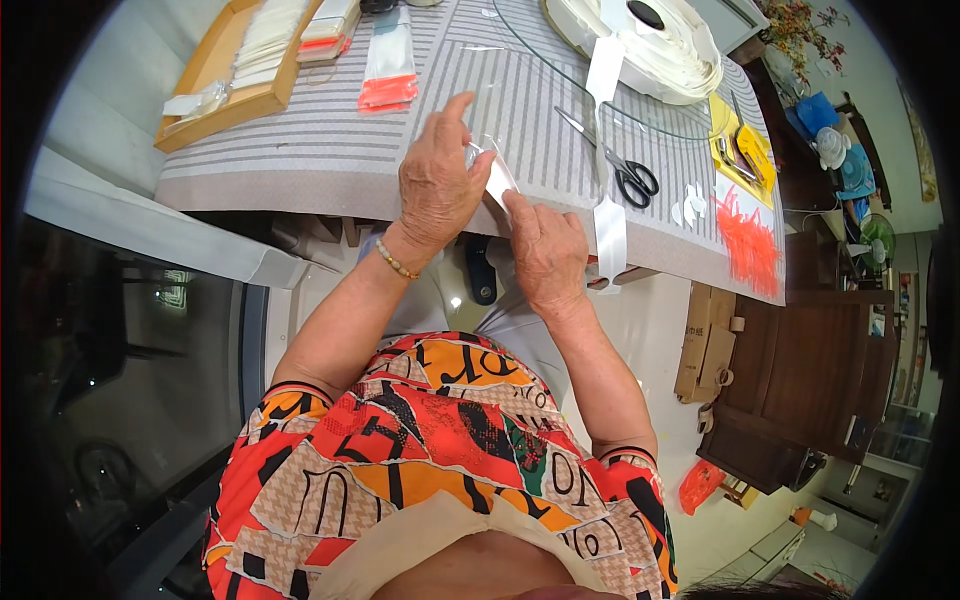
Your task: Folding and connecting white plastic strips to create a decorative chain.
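My left hand [437,185] is at the table's near edge, index finger stretched forward, thumb curled in against a shiny clear plastic sleeve [487,105]. My right hand [550,250] pinches a folded white strip [500,182], whose far end meets the sleeve by my left thumb. Whether the strip is inside the sleeve is hard to make out. Right of that hand, a long white ribbon [610,235] hangs over the edge, running down from a large white roll [690,70]. Black-handled scissors [636,183] lie beside the ribbon, blades apart.
A shallow box [225,110] of white packets stands at the left. Near it lie clear sleeves with orange-red ends [388,92]. A glass sheet [560,75] is under the roll. Rightward are white scraps [690,205], a yellow tool pack [750,150] and orange-red strips [748,245].
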`<state>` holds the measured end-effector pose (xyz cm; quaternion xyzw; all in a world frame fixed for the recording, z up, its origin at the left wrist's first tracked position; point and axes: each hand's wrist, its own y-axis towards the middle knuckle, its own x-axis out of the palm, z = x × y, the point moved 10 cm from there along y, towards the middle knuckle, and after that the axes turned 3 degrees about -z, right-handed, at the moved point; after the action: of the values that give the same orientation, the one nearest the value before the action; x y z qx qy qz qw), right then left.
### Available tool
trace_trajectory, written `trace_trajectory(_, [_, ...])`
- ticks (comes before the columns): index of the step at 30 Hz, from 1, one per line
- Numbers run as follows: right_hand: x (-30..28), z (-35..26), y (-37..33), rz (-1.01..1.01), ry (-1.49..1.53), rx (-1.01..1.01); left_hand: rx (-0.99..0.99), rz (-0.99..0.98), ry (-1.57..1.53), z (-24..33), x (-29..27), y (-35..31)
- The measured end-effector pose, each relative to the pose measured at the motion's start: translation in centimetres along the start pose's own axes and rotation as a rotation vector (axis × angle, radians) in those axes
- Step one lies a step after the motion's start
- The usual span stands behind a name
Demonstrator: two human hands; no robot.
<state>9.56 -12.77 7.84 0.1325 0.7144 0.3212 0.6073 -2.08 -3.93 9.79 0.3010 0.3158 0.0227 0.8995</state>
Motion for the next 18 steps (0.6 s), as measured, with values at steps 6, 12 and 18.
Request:
trace_trajectory(6, [-0.5,-0.8,1.1,0.081,0.028,0.012,-0.541,0.024,-0.688,-3.9,0.6,0.1])
trace_trajectory(12, [-0.6,-1.2,1.9,0.050,0.065,0.003,-0.754,-0.280,-1.656,-3.3,5.8,-2.0])
trace_trajectory(18, [0.0,-0.1,1.1,0.040,0.092,0.066,-0.660,-0.190,-1.676,-1.2,6.8,-4.2])
